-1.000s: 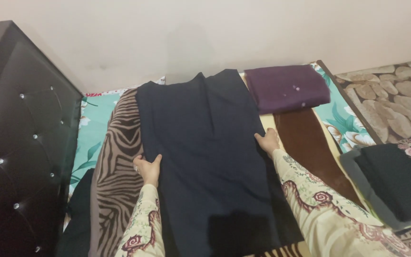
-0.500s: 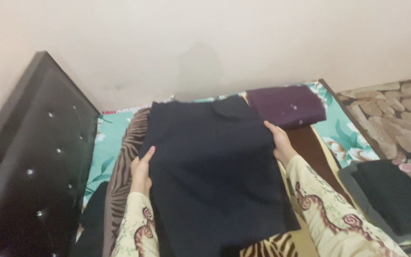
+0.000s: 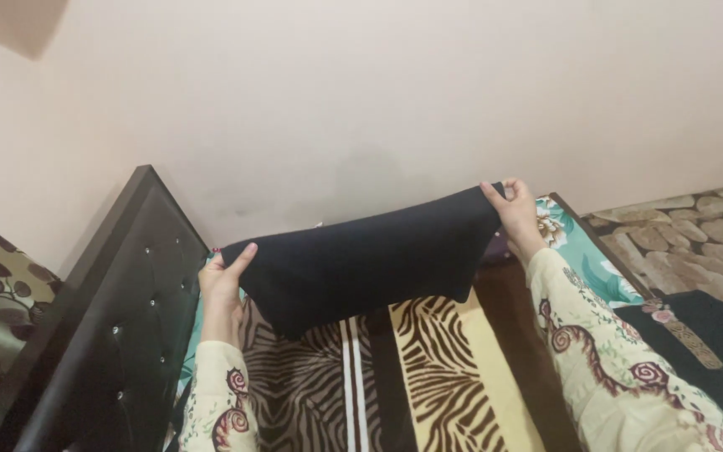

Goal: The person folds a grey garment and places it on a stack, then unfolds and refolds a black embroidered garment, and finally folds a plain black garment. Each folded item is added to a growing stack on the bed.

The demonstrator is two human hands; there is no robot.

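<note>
Both hands are gripping the folded dark navy cloth (image 3: pixel 361 259), left hand (image 3: pixel 221 280) and right hand (image 3: pixel 514 213) pinching opposite ends, holding it above the zebra-striped bedspread (image 3: pixel 428 368), folding seemingly part done.

A person's left hand (image 3: pixel 221 280) and right hand (image 3: pixel 514 209) each grip an upper corner of a folded dark navy cloth (image 3: pixel 361 259), holding it up in the air above a bed with a zebra-striped blanket (image 3: pixel 428 368). A black studded headboard (image 3: pixel 119 326) stands at the left, against a plain cream wall (image 3: pixel 361 92). Both sleeves are cream with maroon swirls.
</note>
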